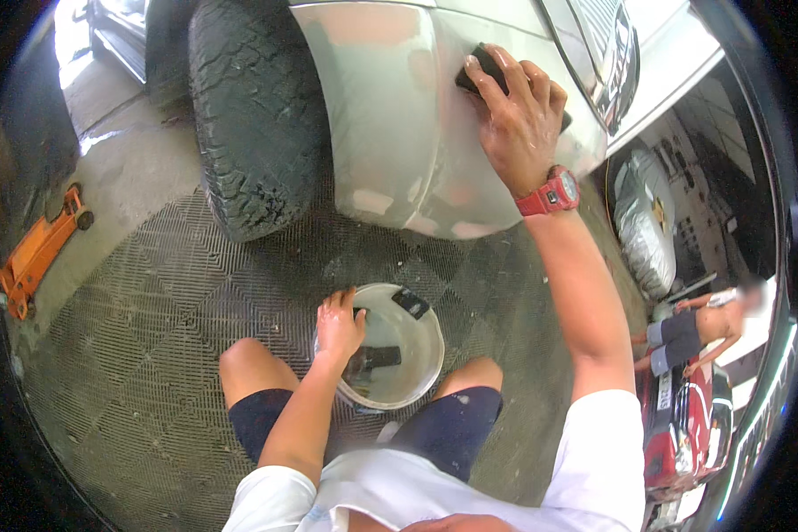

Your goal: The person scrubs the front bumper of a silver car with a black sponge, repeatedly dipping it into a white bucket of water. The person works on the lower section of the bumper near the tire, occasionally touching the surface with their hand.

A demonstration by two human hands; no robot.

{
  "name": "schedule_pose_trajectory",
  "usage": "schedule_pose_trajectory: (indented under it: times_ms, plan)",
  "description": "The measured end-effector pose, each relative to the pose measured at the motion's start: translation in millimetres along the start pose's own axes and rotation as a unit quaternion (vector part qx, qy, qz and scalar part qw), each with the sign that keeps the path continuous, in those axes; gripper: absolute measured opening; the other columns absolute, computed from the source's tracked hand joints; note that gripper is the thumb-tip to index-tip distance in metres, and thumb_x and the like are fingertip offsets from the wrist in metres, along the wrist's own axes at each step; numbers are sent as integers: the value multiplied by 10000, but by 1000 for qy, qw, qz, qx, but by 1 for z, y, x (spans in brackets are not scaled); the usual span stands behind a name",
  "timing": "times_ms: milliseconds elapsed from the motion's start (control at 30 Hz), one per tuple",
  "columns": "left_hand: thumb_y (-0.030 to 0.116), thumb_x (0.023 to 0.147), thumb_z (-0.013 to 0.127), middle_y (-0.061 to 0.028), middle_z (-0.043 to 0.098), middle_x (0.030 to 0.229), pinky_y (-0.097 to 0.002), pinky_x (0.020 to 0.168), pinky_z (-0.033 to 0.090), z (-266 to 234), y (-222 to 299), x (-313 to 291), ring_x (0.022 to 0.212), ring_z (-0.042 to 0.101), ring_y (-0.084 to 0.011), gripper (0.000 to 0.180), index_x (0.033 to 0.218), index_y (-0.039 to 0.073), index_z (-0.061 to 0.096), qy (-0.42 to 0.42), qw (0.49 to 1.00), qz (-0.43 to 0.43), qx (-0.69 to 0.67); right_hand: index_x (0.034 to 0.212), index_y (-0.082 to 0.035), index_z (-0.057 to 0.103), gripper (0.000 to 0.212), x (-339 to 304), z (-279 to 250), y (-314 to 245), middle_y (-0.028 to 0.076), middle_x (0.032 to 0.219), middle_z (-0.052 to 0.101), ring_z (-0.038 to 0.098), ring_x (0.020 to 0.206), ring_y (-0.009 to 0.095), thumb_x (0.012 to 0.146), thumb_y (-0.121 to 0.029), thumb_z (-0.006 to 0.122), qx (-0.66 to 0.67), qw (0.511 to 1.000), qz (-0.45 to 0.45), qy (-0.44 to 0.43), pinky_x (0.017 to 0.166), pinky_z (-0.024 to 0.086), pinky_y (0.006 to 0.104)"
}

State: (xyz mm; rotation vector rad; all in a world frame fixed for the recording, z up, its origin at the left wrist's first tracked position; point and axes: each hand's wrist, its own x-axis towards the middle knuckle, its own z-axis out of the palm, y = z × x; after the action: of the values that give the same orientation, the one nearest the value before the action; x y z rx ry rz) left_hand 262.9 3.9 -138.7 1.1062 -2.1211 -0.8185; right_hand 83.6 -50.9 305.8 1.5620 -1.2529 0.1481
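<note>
My right hand (516, 111), with a red watch on the wrist, presses a black sanding block (488, 69) against the wet, patchy front bumper (390, 97) of a pale car. Its fingers are spread over the block, which shows at both sides of the hand. Between my knees stands a whitish bucket (438, 355) with cloudy water inside. My left hand (339, 328) is closed over the bucket's left rim, and a small dark thing shows by its fingertips. One black piece (410, 303) rests at the far right rim; a dark strip (377, 356) lies within the bucket.
A large black tyre (248, 124) stands left of the bumper. An orange floor jack (44, 248) sits at far left. Ridged matting (151, 328) covers the floor. On the right are another person (696, 332), a red car (683, 426) and a silver-covered object (645, 230).
</note>
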Motion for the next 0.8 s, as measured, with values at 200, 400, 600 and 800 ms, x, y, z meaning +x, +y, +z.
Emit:
schedule_pose_trajectory:
  times_ms: [200, 400, 600, 800]
  plan:
    - [233, 938, 824, -208, 693, 1375, -542, 1105, 509, 0, 2, 5, 1286, 641, -423, 609, 1501, 58, 666, 24, 1000, 11, -7, 1403, -204, 744, 544, -82, 12, 3, 1, 1528, 643, 579, 1340, 273, 881, -55, 708, -2, 995, -84, -56, 1070, 427, 476]
    - [238, 938, 825, -202, 679, 1412, -538, 1134, 494, 1, 1, 3, 1324, 626, -424, 626, 1513, 57, 656, -4, 1000, 5, -1, 1357, -180, 759, 510, -7, 14, -1, 3, 1480, 654, 581, 1296, 252, 868, -49, 694, 2, 999, -27, 27, 1066, 430, 464]
    - [198, 942, 802, -196, 669, 1458, -547, 1130, 503, -20, 16, -3, 1330, 628, -411, 559, 1477, 89, 685, 37, 996, 74, 32, 1360, -123, 751, 499, -163, -8, -76, 91, 1471, 654, 596, 1310, 334, 861, -116, 763, 184, 964, 23, -191, 1089, 467, 531]
    - [137, 932, 735, -120, 727, 1379, -490, 1095, 546, -18, -2, -38, 1280, 687, -335, 421, 1351, 115, 748, -111, 971, 196, 78, 1295, 22, 710, 544, -371, 44, -256, 223, 1183, 814, 785, 1119, 413, 934, -369, 822, 450, 635, 117, -617, 952, 608, 529]
